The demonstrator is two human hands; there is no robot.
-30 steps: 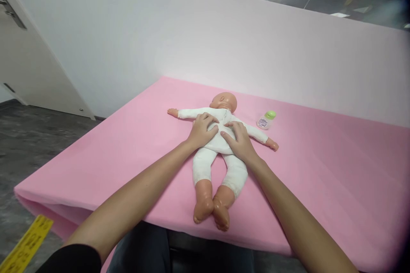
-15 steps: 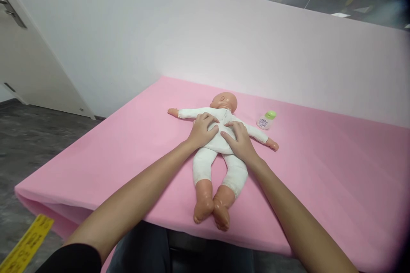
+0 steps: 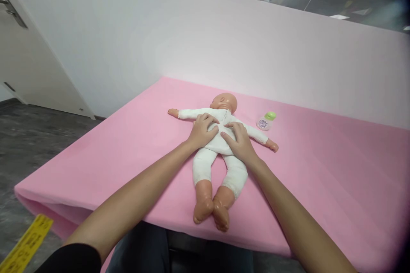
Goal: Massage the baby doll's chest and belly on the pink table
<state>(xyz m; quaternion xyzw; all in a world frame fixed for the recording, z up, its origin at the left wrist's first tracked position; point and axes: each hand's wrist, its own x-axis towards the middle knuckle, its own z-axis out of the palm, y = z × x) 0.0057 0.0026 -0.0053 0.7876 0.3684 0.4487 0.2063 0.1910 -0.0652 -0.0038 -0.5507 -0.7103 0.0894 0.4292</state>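
Observation:
A baby doll (image 3: 221,146) with a white cloth body lies face down, its head at the far end and its arms stretched out sideways. Its bare feet point toward me. On the left side of its back rests my left hand (image 3: 204,130), fingers spread and thumb toward the middle. My right hand (image 3: 238,138) lies on the right side of the back in the same way, fingers apart. Both palms touch the cloth, and neither hand grasps anything. The two thumbs are close together but apart.
A small clear bottle (image 3: 264,123) with a green cap lies right of the doll's head. Pink cloth (image 3: 128,149) covers the table, which meets a white partition (image 3: 205,38) at the back. A door (image 3: 35,59) stands at the left, and a yellow strip (image 3: 27,243) is at lower left.

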